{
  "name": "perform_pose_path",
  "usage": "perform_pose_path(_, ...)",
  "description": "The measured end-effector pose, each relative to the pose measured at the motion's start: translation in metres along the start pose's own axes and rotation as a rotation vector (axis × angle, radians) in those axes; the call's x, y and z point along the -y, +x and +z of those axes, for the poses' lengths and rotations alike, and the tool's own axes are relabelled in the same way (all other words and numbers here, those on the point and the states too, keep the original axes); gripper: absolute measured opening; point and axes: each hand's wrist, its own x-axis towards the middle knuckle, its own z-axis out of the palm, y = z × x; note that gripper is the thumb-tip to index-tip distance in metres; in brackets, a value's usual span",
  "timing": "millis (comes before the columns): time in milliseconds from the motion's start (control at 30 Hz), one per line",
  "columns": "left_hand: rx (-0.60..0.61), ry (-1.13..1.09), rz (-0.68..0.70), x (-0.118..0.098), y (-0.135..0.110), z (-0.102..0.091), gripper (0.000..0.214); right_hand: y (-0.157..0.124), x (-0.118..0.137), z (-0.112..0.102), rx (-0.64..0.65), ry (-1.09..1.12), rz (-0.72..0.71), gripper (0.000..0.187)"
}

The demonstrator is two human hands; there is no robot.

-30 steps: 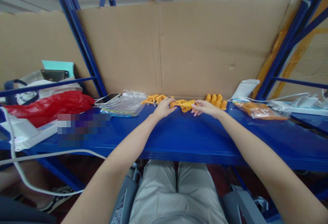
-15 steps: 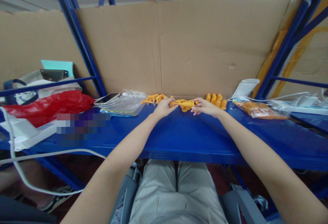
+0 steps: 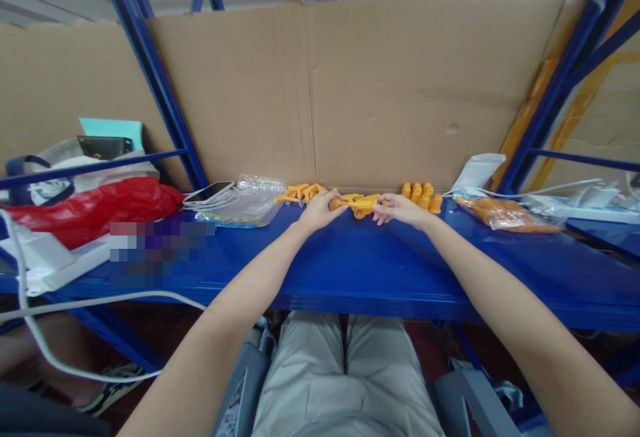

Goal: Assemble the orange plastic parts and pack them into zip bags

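Note:
Near the back of the blue table, both my hands are around a small orange plastic piece [image 3: 363,205]; its exact kind I cannot make out. My left hand [image 3: 320,212] pinches its left end, which has a rounded shape. At the other end, the thumb and fingertips of my right hand [image 3: 403,209] close on it. More orange plastic pieces lie behind and between my hands, partly covered. Left of my left hand is a heap of orange figures with small metal chains [image 3: 301,193]. Beyond my right hand stand several rounded orange pieces [image 3: 421,195] in a cluster.
A clear plastic bag [image 3: 250,207] and a phone [image 3: 215,190] with a white cable lie to the left. Further left are a red bag [image 3: 105,203] and a white power strip [image 3: 70,267]. On the right lies a bag of orange parts [image 3: 510,215]. Cardboard [image 3: 390,90] walls the back.
My right hand's fingertips have shifted slightly left along the orange piece, and its right end looks narrower. My left hand stays almost where it was.

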Motion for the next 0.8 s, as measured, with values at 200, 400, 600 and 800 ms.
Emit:
perform_pose_path(200,0.028,-0.006,-0.012,0.0001,0.0005,-0.0001,0.027,0.0052,-0.0045,-0.0005,0.003,-0.013,0.019,0.047)
perform_pose_path(400,0.043,0.015,-0.039,-0.0003,0.0013,-0.0008,0.027,0.0024,-0.0023,-0.0013,0.006,-0.011,-0.024,0.049)
perform_pose_path(600,0.085,-0.007,-0.063,-0.0014,0.0021,-0.0022,0.025,0.0031,-0.0026,-0.0008,0.005,0.002,-0.026,0.045)
perform_pose_path(800,0.100,-0.032,-0.074,-0.0013,0.0020,-0.0021,0.023,0.0030,-0.0009,0.0014,-0.006,-0.007,-0.004,0.036)
